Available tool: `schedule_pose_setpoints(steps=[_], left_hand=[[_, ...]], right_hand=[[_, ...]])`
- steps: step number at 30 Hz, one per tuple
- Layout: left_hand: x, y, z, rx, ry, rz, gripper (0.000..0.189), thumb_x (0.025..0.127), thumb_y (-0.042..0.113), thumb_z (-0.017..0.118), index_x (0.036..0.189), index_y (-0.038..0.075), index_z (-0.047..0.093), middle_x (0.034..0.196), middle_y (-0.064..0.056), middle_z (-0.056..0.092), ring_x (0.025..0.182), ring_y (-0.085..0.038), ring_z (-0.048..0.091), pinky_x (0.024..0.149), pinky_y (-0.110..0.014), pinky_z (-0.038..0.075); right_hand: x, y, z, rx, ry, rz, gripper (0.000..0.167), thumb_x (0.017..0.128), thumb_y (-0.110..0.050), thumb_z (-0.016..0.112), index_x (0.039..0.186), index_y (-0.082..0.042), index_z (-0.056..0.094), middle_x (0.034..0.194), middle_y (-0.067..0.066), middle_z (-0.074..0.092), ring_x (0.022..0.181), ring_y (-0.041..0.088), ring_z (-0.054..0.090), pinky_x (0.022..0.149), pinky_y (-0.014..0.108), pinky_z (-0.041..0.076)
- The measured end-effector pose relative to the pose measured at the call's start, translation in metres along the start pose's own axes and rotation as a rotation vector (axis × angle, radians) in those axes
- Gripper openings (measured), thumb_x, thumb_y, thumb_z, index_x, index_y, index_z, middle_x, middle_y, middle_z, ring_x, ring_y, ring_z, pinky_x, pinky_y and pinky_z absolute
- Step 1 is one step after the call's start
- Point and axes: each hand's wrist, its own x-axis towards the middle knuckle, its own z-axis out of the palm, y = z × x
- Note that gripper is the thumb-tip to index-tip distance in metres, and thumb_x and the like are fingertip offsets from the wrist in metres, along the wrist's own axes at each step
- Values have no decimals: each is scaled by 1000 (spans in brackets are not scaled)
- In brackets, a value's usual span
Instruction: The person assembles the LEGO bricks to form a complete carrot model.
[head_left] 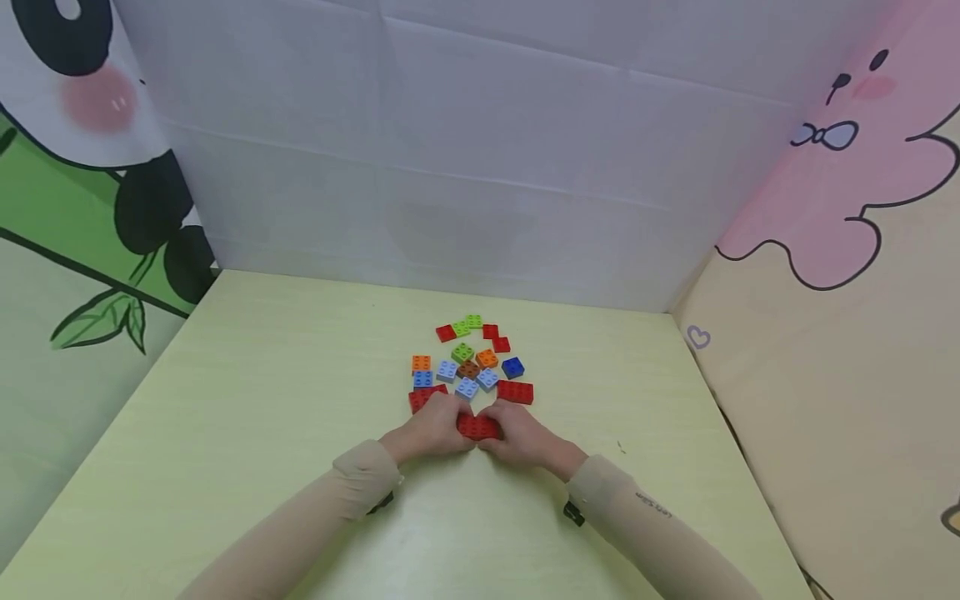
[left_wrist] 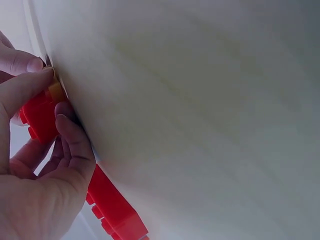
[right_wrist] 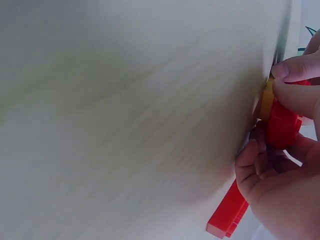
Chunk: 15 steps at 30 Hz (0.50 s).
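Observation:
Both hands meet at the table's near middle around one red toy building brick (head_left: 477, 427) with studs. My left hand (head_left: 435, 427) grips its left end between thumb and fingers, and my right hand (head_left: 522, 433) grips the right end. An orange-yellow brick (left_wrist: 56, 91) shows under the red brick (left_wrist: 42, 117) in the left wrist view, against the tabletop. The right wrist view has the same pair, the yellowish brick (right_wrist: 267, 102) below the red. Just beyond the left hand lies another red brick (head_left: 422, 398), partly covered by it. A long red brick (head_left: 515, 392) sits beyond the right hand.
Farther back are light blue bricks (head_left: 467, 388), a brown brick (head_left: 468, 369), orange bricks (head_left: 487, 358), a dark blue brick (head_left: 513, 367), green bricks (head_left: 462, 352) and small red bricks (head_left: 491, 332). The pale table (head_left: 300, 358) ends at a white cloth backdrop (head_left: 450, 167).

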Motion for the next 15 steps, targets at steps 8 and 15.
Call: schedule_pose_setpoints(steps=[8, 15], left_hand=[[1, -1, 0, 6, -10, -13, 21, 70, 22, 81, 84, 16, 67, 72, 7, 57, 73, -15, 52, 60, -28, 45], [-1, 1, 0, 5, -9, -12, 21, 70, 22, 81, 84, 16, 66, 72, 7, 56, 73, -15, 52, 60, -29, 44]], right_hand=[[-2, -2, -2, 27, 12, 57, 33, 83, -30, 74, 109, -11, 67, 88, -8, 53, 82, 12, 50, 66, 26, 44], [0, -2, -5, 16, 2, 5, 33, 82, -29, 76, 109, -12, 69, 88, -12, 57, 81, 10, 51, 66, 26, 44]])
